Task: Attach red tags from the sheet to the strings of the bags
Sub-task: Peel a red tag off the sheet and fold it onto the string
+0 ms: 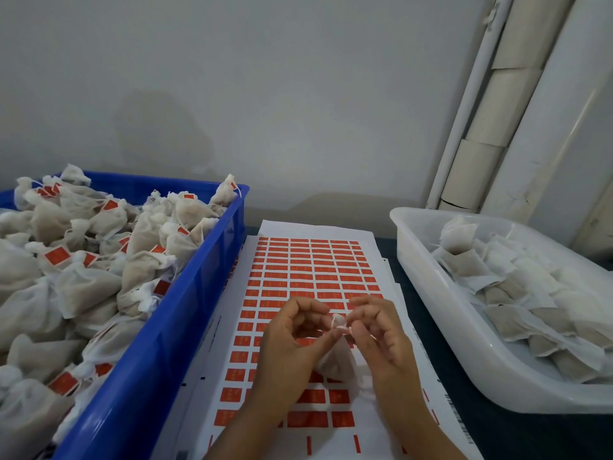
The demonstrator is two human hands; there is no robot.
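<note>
I am watching both hands working at lower centre of the frame: the left hand [292, 340] and right hand [378, 333] are pinching the gathered top of 1 bag [335, 360], fingers curled, above the sheet [298, 277] of red tags [275, 283].

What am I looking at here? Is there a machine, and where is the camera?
No machine: a person works bare-handed, and the single camera sits on their head, looking down. The left hand and right hand both pinch the top of one small bag above a sheet of red tags. On the left, a blue crate holds bags that already carry red tags. On the right, a white tub holds bags on which no tags show.
</note>
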